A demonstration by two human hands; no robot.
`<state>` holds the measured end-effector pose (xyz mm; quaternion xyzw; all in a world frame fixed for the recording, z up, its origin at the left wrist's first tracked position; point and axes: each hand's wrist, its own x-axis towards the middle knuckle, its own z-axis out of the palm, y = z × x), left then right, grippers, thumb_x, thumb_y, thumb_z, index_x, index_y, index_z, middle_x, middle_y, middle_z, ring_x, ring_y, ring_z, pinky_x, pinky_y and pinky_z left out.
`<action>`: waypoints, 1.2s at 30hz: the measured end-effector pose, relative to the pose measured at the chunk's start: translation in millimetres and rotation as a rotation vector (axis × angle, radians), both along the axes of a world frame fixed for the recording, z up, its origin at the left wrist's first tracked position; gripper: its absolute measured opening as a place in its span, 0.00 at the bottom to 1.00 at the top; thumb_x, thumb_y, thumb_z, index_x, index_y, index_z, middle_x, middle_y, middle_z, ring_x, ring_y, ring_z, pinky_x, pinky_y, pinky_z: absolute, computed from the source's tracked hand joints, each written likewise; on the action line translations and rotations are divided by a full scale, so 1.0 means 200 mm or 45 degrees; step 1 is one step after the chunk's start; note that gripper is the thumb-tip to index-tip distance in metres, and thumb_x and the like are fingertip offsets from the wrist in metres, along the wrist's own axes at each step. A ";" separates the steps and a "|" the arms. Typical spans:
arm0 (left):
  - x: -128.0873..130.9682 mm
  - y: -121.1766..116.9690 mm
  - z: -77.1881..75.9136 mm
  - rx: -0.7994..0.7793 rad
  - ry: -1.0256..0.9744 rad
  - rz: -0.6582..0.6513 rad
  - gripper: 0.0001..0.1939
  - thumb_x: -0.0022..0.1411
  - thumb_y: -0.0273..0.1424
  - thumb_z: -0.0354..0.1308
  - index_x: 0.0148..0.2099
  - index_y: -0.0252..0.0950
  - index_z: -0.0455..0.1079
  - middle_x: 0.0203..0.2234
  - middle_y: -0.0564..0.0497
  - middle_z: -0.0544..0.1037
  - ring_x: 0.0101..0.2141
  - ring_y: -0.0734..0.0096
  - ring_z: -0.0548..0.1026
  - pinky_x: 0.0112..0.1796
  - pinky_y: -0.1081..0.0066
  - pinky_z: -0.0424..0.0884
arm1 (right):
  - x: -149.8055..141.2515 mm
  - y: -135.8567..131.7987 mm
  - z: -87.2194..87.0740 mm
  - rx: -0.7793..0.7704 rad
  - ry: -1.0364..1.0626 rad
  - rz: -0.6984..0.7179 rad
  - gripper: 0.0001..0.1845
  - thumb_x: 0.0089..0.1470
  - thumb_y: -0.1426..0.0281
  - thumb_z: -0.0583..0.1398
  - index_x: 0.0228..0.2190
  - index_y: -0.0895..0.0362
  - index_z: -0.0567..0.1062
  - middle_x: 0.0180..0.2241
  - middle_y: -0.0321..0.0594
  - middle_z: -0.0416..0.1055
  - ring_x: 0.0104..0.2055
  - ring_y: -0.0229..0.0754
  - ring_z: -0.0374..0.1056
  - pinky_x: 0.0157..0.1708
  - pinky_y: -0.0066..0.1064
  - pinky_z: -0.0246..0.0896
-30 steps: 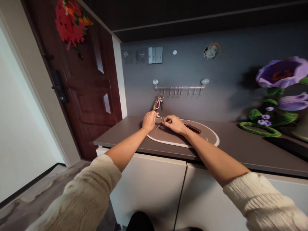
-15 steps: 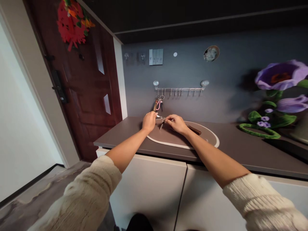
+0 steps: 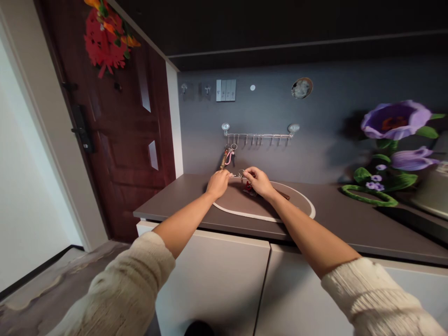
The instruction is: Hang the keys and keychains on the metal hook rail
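Over the oval mat [image 3: 241, 215], my left hand [image 3: 219, 184] is closed, pinching a small silver key [image 3: 234, 175] whose far end shows past the fingertips. My right hand [image 3: 259, 181] pinches a metal key ring [image 3: 241, 172] between thumb and fingers. Key and ring meet in the narrow gap between the hands; whether they are linked I cannot make out. Just below the right fingers a small red item [image 3: 248, 186] shows, partly covered. A dark brown strip [image 3: 283, 194] lies on the mat behind the right wrist.
On the wall a clear hook rail [image 3: 259, 136] carries a key bunch [image 3: 228, 157] with a pink loop at its left end. Purple artificial flowers [image 3: 395, 120] stand on the counter [image 3: 329, 214] at right. A dark red door [image 3: 133, 163] is at left.
My hands have stayed close together, the left one sinking slightly relative to the rail. The ring now shows upright at the right fingertips, and a red item has come into sight below them.
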<state>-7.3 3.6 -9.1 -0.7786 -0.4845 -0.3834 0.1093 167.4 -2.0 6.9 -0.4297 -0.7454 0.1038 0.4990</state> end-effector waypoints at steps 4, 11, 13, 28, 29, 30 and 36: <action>0.01 -0.01 0.00 -0.049 0.093 -0.065 0.13 0.64 0.32 0.42 0.37 0.36 0.66 0.34 0.48 0.74 0.38 0.69 0.70 0.39 0.71 0.63 | 0.01 0.01 0.00 0.023 0.046 0.009 0.13 0.48 0.61 0.53 0.29 0.58 0.68 0.28 0.38 0.68 0.30 0.37 0.62 0.34 0.29 0.57; 0.03 -0.02 -0.02 -0.102 0.220 -0.102 0.13 0.63 0.33 0.42 0.36 0.36 0.66 0.35 0.47 0.74 0.39 0.68 0.70 0.39 0.69 0.63 | 0.02 0.01 0.00 0.035 0.046 0.038 0.12 0.50 0.60 0.51 0.28 0.57 0.66 0.27 0.37 0.66 0.30 0.36 0.62 0.34 0.29 0.58; 0.03 -0.02 -0.01 -0.123 0.228 -0.084 0.13 0.63 0.32 0.42 0.37 0.35 0.66 0.36 0.46 0.74 0.40 0.68 0.70 0.40 0.69 0.64 | 0.03 0.03 0.00 0.035 0.082 0.041 0.12 0.50 0.61 0.51 0.28 0.57 0.65 0.26 0.37 0.66 0.29 0.36 0.62 0.34 0.30 0.59; 0.05 -0.02 -0.04 -0.146 0.275 -0.065 0.14 0.63 0.30 0.40 0.38 0.36 0.67 0.36 0.44 0.74 0.40 0.63 0.71 0.39 0.66 0.65 | -0.06 0.19 0.32 -0.175 0.471 0.003 0.04 0.47 0.69 0.53 0.24 0.58 0.64 0.24 0.36 0.66 0.25 0.34 0.63 0.27 0.29 0.64; 0.05 -0.01 -0.04 -0.141 0.278 -0.062 0.14 0.63 0.30 0.40 0.38 0.36 0.67 0.36 0.44 0.74 0.40 0.63 0.71 0.39 0.66 0.65 | -0.07 0.21 0.34 -0.182 0.497 0.002 0.04 0.47 0.70 0.53 0.24 0.58 0.64 0.24 0.36 0.66 0.24 0.34 0.63 0.27 0.28 0.64; 0.05 -0.01 -0.04 -0.136 0.283 -0.058 0.14 0.63 0.30 0.40 0.38 0.36 0.67 0.36 0.44 0.74 0.40 0.63 0.71 0.39 0.66 0.65 | -0.08 0.24 0.36 -0.189 0.525 0.005 0.03 0.47 0.71 0.53 0.23 0.58 0.64 0.23 0.36 0.66 0.24 0.34 0.63 0.26 0.28 0.64; 0.06 -0.02 -0.03 -0.174 0.290 -0.029 0.14 0.62 0.30 0.40 0.38 0.35 0.67 0.37 0.44 0.74 0.41 0.63 0.71 0.40 0.66 0.65 | -0.17 0.35 0.45 -0.217 0.616 -0.070 0.05 0.46 0.75 0.53 0.22 0.59 0.66 0.19 0.35 0.65 0.21 0.33 0.63 0.25 0.28 0.65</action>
